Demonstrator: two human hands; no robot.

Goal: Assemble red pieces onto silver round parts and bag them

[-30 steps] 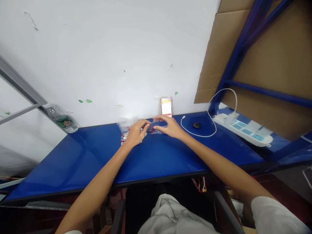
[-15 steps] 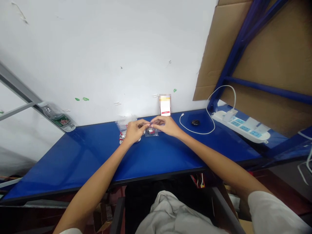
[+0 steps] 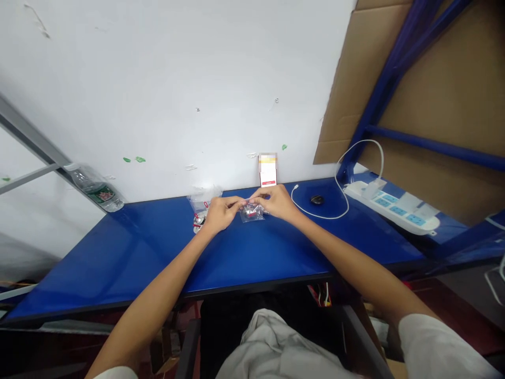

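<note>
A small clear plastic bag (image 3: 253, 213) with a shiny silver and red item inside hangs below my fingertips, over the blue table. My left hand (image 3: 221, 213) pinches the bag's top edge at its left. At the right end of that edge, my right hand (image 3: 275, 201) pinches it too, thumb and forefinger closed. Partly hidden behind my left hand, several small silver items with red loops (image 3: 199, 220) lie on the table. Beside them at the back is another clear plastic bag (image 3: 205, 196).
A lit phone (image 3: 269, 169) leans on the wall behind my right hand. To the right are a black mouse (image 3: 316, 199), a white cable (image 3: 343, 210) and a white power strip (image 3: 390, 207). At the far left a plastic bottle (image 3: 97, 189) leans against a grey frame. The blue table (image 3: 252, 258) has a dark front edge.
Both hands have shifted slightly right with the small bag, and their fingertips are a little farther apart along its top edge. The bag now shows more fully below the fingers.
</note>
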